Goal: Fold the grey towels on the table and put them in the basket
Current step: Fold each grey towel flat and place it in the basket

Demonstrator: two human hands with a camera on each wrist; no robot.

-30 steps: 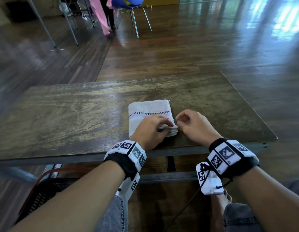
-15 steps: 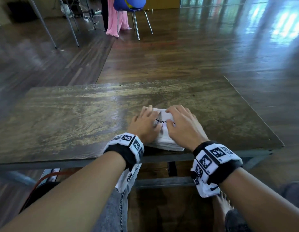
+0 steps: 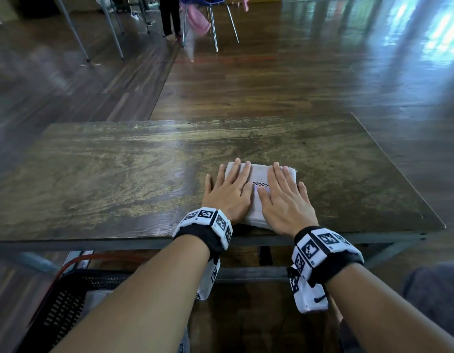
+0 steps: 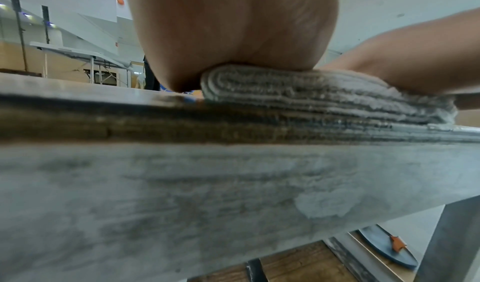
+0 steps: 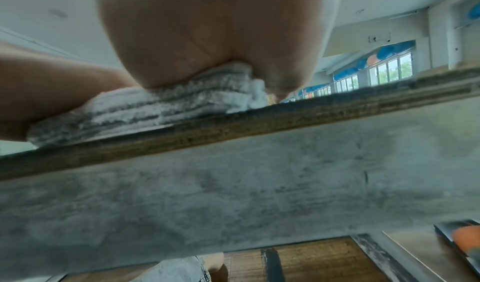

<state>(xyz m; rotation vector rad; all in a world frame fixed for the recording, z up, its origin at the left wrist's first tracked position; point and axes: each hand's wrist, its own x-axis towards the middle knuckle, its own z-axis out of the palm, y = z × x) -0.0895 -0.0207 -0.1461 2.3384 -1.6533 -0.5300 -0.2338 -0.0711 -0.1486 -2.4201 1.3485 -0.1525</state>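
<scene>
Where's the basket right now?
In the head view the black basket sits low on the left, below the table's near edge, beside the left forearm.

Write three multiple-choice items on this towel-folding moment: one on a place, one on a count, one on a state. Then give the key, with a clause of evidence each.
1. Where does the folded grey towel lie on the worn wooden table?
A. near the front edge
B. at the far left corner
C. hanging off the back

2. How many hands rest on the towel?
A. none
B. one
C. two

3. How do the hands lie?
A. clenched in fists
B. flat, fingers straight
C. pinching a corner

Key: 1 A, the towel sits just inside the edge nearest the person. 2 C, the left hand and the right hand both press on it. 3 B, the head view shows all fingers stretched out over the cloth.
</scene>
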